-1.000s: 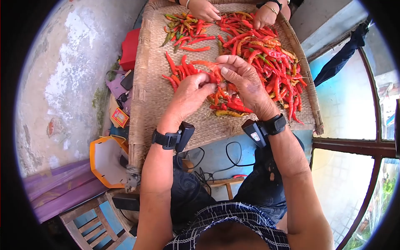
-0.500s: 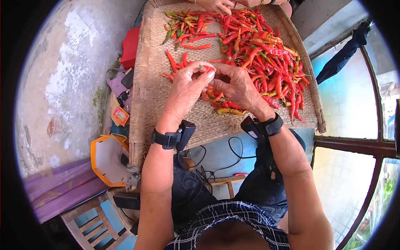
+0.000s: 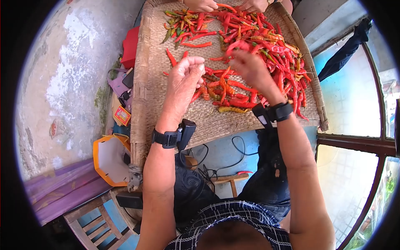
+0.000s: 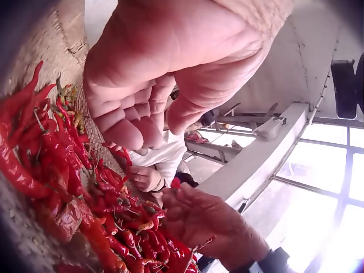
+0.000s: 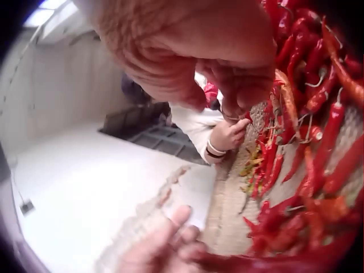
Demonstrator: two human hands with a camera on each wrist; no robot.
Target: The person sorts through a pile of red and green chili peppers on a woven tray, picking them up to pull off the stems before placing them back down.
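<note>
Over a woven tray (image 3: 143, 79) my left hand (image 3: 183, 81) hovers with loosely bent fingers. Nothing shows between its thumb and fingertips in the left wrist view. To its right, my blurred right hand (image 3: 254, 75) pinches a red chili pepper (image 3: 238, 46) at the near edge of the large chili heap (image 3: 287, 66). Part of that pepper is hidden behind the fingers in the right wrist view. Between and below my hands lies a smaller group of red chilies (image 3: 239, 100), with one yellowish chili (image 3: 231, 110) at its near side.
Across the tray, another person's hands (image 3: 202, 5) work among chilies. A small mixed green and red pile (image 3: 183, 25) lies far left. Beside the tray are a plastered wall (image 3: 62, 83), an orange-rimmed container (image 3: 110, 160) and a window (image 3: 350, 100).
My hands were together around a red chili; now they are apart. The right one has moved right and away from me with a chili, while the left stays near its place, without one.
</note>
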